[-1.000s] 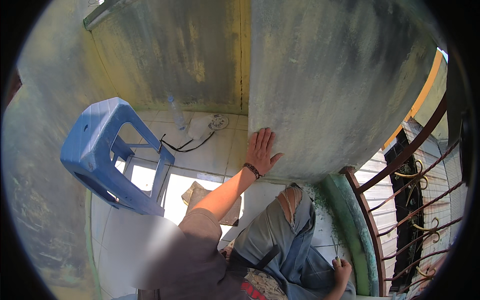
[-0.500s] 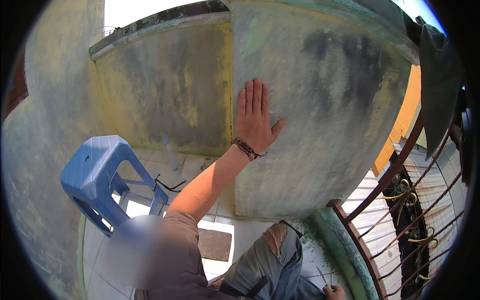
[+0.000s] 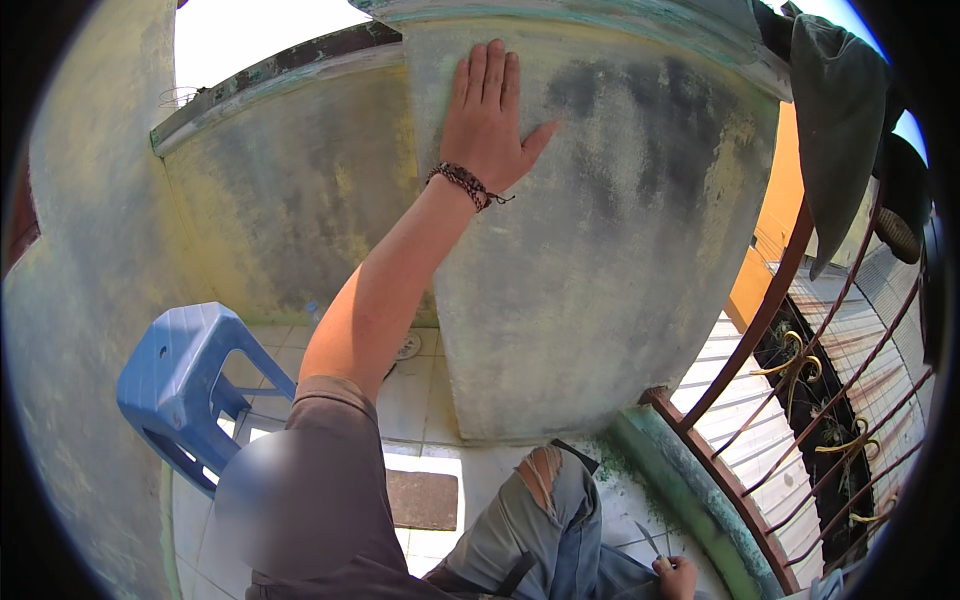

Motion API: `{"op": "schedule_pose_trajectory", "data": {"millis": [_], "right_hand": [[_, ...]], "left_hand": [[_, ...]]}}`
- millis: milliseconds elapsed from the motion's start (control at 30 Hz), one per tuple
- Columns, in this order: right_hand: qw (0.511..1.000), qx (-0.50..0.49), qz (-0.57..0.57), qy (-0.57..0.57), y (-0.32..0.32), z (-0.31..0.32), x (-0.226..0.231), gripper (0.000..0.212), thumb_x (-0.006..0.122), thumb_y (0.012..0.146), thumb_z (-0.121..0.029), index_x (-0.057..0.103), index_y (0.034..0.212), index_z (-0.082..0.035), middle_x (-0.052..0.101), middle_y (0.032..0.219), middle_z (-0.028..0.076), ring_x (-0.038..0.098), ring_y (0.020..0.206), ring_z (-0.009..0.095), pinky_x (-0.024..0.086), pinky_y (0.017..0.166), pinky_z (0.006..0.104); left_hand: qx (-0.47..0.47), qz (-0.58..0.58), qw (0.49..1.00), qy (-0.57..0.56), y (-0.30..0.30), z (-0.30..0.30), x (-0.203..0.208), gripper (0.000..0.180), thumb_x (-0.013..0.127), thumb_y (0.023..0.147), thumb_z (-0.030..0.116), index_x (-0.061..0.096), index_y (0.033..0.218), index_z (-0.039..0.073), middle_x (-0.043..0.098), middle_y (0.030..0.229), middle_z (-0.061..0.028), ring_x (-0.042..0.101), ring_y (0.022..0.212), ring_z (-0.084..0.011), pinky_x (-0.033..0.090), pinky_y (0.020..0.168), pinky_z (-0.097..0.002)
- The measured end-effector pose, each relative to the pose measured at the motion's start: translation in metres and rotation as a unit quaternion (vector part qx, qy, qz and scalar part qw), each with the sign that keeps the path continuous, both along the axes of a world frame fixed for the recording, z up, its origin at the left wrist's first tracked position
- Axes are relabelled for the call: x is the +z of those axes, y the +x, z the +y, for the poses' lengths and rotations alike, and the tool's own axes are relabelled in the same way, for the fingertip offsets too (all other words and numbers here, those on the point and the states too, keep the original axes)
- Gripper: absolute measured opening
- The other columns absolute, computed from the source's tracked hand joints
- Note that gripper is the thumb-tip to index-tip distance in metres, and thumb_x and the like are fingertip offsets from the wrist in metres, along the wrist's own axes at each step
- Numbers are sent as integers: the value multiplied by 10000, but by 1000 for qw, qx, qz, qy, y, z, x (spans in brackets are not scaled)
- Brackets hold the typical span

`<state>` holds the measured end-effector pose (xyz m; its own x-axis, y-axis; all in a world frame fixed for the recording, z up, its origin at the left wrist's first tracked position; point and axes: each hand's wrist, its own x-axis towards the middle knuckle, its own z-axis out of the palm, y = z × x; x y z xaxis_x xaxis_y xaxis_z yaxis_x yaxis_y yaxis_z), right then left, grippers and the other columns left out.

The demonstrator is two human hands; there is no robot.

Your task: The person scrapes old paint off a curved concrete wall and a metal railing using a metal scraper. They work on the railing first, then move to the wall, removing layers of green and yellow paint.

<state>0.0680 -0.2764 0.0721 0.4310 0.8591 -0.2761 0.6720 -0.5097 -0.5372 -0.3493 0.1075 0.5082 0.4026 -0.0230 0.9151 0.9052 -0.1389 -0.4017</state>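
The head view shows the left grip (image 3: 490,130) open and seemingly flat on the grey, weathered wall panel (image 3: 600,280), near its top edge; its fingers point up, lightly spread, and the thumb stands out to the right. Contact under the palm is hidden. Low on the right, the right grip (image 3: 679,580) is closed around the handle of a knife-like tool (image 3: 649,540), whose narrow metal blade slants up and left above the tiled floor (image 3: 405,415), well apart from the wall panel.

A dark braided bracelet (image 3: 462,182) with loose ends circles the left wrist. The bare forearm runs down to a grey-brown sleeve (image 3: 335,470), partly covered by a blurred patch. Ripped jeans (image 3: 550,540) cover a bent knee between the arms, and a brown rectangular slab (image 3: 423,500) lies on the tiles just left of it.

Farther left stands a blue plastic stool (image 3: 185,370). To the right, dark green crumbs (image 3: 625,475) lie beside a green curb (image 3: 700,505), bordered by a brown metal railing (image 3: 718,480) with gold scrolls. A dark cloth (image 3: 835,130) hangs at the upper right, and pale corrugated sheets (image 3: 735,395) show beyond the bars.
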Motion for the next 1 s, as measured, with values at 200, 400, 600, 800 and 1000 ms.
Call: {"op": "schedule_pose_trajectory", "data": {"millis": [200, 400, 600, 800, 1000], "right_hand": [[1000, 14, -7, 6, -2, 6, 9, 513, 674, 838, -422, 678, 1087, 27, 683, 1004, 263, 650, 993, 381, 493, 871, 440], [1000, -2, 1, 9, 8, 1, -12, 523, 673, 844, -438, 678, 1098, 20, 686, 1025, 251, 652, 1000, 369, 490, 884, 437], [1000, -21, 9, -8, 7, 5, -11, 527, 675, 853, -429, 666, 1121, 24, 688, 1036, 246, 654, 1001, 351, 488, 888, 427], [999, -22, 33, -23, 5, 4, -6, 543, 665, 855, -447, 663, 1134, 19, 682, 1049, 252, 644, 1029, 358, 476, 907, 430], [1000, 2, 2, -2, 2, 3, 1, 517, 675, 850, -427, 674, 1108, 21, 681, 1038, 258, 649, 1009, 362, 484, 885, 429]], "left_hand": [[12, 54, 998, 3, -5, 3, 21, 824, 430, 950, 585, 320, 1445, -65, 294, 1524, -240, 249, 1433, -367, 175, 1186, -482], [-3, 57, 998, -9, 5, 4, 3, 780, 432, 960, 554, 323, 1455, -38, 292, 1529, -225, 256, 1431, -354, 193, 1182, -480], [20, 79, 997, -9, -2, 2, 18, 782, 433, 962, 548, 307, 1466, -37, 276, 1540, -220, 238, 1441, -351, 191, 1187, -470], [-10, 23, 1000, 12, 12, 6, 14, 791, 459, 951, 548, 330, 1449, -52, 278, 1530, -244, 253, 1430, -369, 187, 1179, -497], [-10, -14, 999, 38, 8, 10, 27, 805, 455, 946, 564, 327, 1455, -46, 245, 1533, -276, 217, 1432, -422, 176, 1165, -536]]}}
